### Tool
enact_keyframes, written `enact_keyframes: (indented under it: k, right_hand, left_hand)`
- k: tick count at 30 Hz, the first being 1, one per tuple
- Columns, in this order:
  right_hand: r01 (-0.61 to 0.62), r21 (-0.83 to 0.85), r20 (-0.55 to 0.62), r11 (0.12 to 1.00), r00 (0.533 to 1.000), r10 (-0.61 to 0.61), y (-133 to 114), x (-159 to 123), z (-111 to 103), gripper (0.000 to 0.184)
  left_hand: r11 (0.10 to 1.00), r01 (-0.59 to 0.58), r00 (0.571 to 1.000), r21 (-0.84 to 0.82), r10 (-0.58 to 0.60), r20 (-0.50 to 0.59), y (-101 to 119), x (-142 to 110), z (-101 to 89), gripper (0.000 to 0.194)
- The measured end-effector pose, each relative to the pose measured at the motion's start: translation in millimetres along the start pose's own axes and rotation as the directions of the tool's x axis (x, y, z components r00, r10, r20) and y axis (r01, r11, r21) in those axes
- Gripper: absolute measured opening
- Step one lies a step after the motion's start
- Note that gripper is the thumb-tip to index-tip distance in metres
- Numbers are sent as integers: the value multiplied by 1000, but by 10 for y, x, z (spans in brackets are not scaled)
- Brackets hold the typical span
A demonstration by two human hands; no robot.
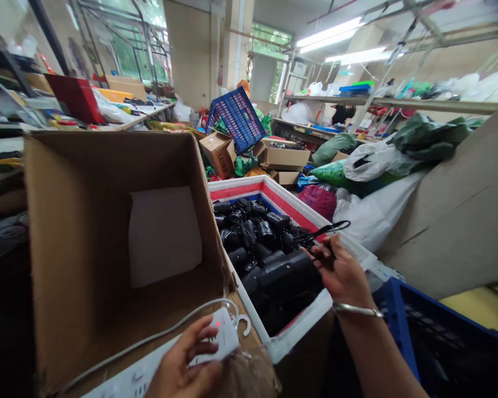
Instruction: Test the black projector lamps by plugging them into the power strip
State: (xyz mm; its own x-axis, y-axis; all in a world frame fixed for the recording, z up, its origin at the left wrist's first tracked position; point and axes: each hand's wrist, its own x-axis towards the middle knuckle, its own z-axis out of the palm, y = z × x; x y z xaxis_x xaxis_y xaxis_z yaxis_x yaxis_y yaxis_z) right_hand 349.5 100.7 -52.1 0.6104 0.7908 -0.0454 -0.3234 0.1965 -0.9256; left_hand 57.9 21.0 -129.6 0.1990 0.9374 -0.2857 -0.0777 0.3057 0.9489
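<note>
My right hand [344,271] pinches one end of a black cylinder with a wrist strap [290,272]; the strap's loop sticks out above my fingers. The cylinder is over a white bin [288,344] lined with red, white and blue sheeting. Inside that bin lies a heap of black cylindrical units [266,232] with thin wires or cords among them. My left hand [186,359] is at the end of a white power strip [228,334], fingers apart and slightly bent, nothing gripped. Whether it touches the strip I cannot tell.
An open cardboard box [108,309] with a white sheet [166,237] inside stands left of the bin. A white cable runs along its front. At lower right is a blue crate [398,320]. Behind are a tilted blue crate [236,119], cartons and bags. A person [343,113] is farther back.
</note>
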Motion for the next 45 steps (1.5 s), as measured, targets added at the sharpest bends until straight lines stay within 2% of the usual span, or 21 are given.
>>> enact_keyframes:
  k: [3, 6, 9, 12, 14, 19, 22, 24, 26, 29, 31, 32, 34, 35, 36, 37, 39, 40, 42, 43, 45]
  right_hand:
    - [-119, 201, 11, 972, 993, 119, -116, -482, 226, 31]
    - [-227, 277, 184, 934, 966, 180, -12, -899, 339, 28]
    - [-203, 124, 456, 971, 881, 126, 93, -1181, 320, 32]
    - [-215, -96, 660, 972, 717, 224, 166, -1424, 277, 85]
    - [-158, -196, 690, 968, 679, 251, 232, -1601, 279, 92]
    - [-47, -222, 601, 974, 780, 175, 452, -1964, 338, 78]
    - [187, -324, 540, 927, 842, 19, 593, -2048, 382, 73]
    - [335, -448, 484, 829, 871, -91, 704, -2062, 429, 74]
    - [399, -559, 427, 727, 890, -161, 815, -2054, 482, 78]
    - [402, -634, 458, 661, 883, -98, 889, -2002, 493, 85]
    - [415, -613, 581, 672, 813, 28, 827, -1940, 388, 82]
    - [418, -597, 652, 685, 750, 110, 768, -1900, 293, 78]
    - [409, -606, 746, 683, 591, 307, 636, -1802, 43, 53]
    - [408, -656, 732, 635, 548, 404, 585, -1744, -94, 35]
    - [417, -725, 678, 549, 570, 463, 556, -1682, -222, 22]
    - [421, -790, 605, 446, 652, 457, 555, -1618, -331, 20]
    - [387, -867, 468, 315, 849, 245, 636, -1493, -449, 27]
    - [370, -866, 428, 336, 897, 115, 708, -1437, -450, 40]
    - [394, -785, 438, 477, 899, -21, 873, -1345, -341, 67]
    - [411, -732, 471, 544, 882, -34, 949, -1307, -246, 69]
    - [435, -648, 538, 626, 842, -28, 1054, -1235, -29, 46]
  left_hand:
    - [982, -68, 993, -176, 84, 85, 57, 8, 290, 111]
    - [958, -88, 993, -271, 108, 56, 171, -36, 345, 124]
    - [965, -83, 980, -248, 124, 155, 347, -194, 175, 101]
    - [945, -97, 961, -312, 171, 218, 516, -396, -42, 83]
    - [957, -104, 964, -269, 163, 209, 594, -504, -159, 77]
    - [963, -165, 986, 214, 160, 42, 592, -673, -314, 58]
    - [875, -186, 967, 447, 243, -74, 462, -741, -251, 50]
    - [841, -167, 944, 514, 287, -163, 366, -763, -153, 48]
    - [836, -127, 920, 534, 300, -251, 300, -758, -60, 42]
    - [887, -128, 925, 445, 269, -270, 285, -704, -44, 28]
    - [927, -97, 957, 362, 187, -221, 324, -659, -137, 28]
    - [938, -69, 968, 340, 145, -204, 354, -640, -205, 31]
    - [942, -23, 976, 336, 94, -197, 427, -612, -349, 36]
    - [942, -17, 975, 336, 90, -203, 465, -602, -412, 36]
    - [946, -16, 974, 324, 88, -208, 499, -594, -462, 35]
    - [955, -11, 975, 295, 75, -207, 528, -586, -495, 35]
    - [980, 0, 985, 201, 36, -171, 560, -570, -508, 38]
    - [989, 2, 990, 150, 20, -139, 563, -564, -494, 39]
    - [996, 2, 997, 91, 5, -74, 554, -565, -442, 40]
    - [996, 2, 999, 87, 1, -42, 551, -574, -417, 39]
    - [996, 6, 1000, 88, -7, 15, 570, -615, -388, 39]
